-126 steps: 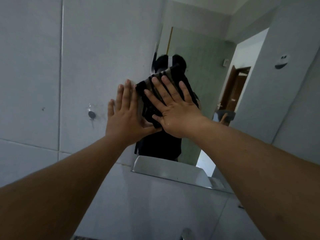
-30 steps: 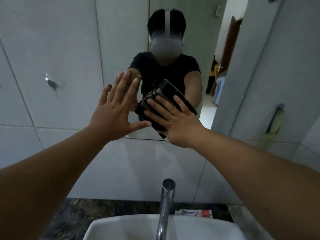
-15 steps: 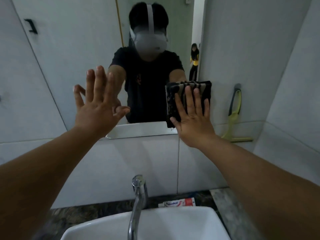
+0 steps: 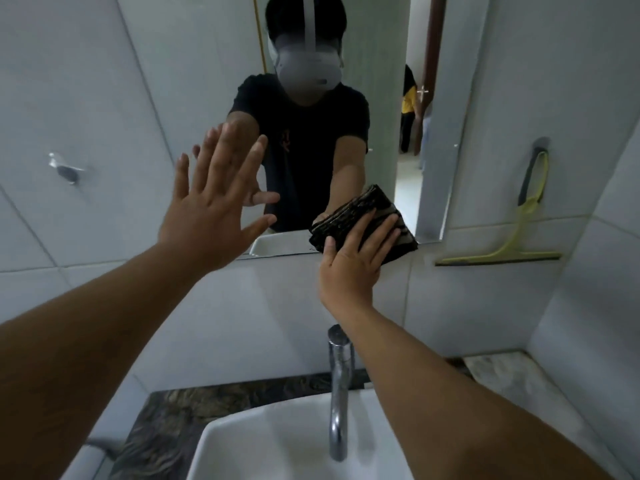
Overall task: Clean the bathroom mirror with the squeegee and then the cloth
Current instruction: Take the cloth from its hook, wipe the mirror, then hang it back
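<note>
The mirror [image 4: 381, 98] hangs on the tiled wall above the sink. A folded dark striped cloth [image 4: 349, 218] lies flat against the mirror's lower right corner, overlapping the bottom edge. My right hand [image 4: 356, 261] presses on it with fingers spread. My left hand [image 4: 214, 206] is open with fingers apart, flat against the glass near the mirror's lower left part, holding nothing. A yellow-green squeegee [image 4: 516, 237] with a dark handle hangs from a hook on the wall, right of the mirror.
A chrome tap [image 4: 337, 393] rises over the white basin [image 4: 277, 441] on a dark marbled counter [image 4: 166, 420]. A metal wall hook [image 4: 65, 171] sits left of the mirror. The side wall closes in at right.
My right hand has slid the cloth down to the mirror's bottom edge and tilted it. My left hand stays open on the glass.
</note>
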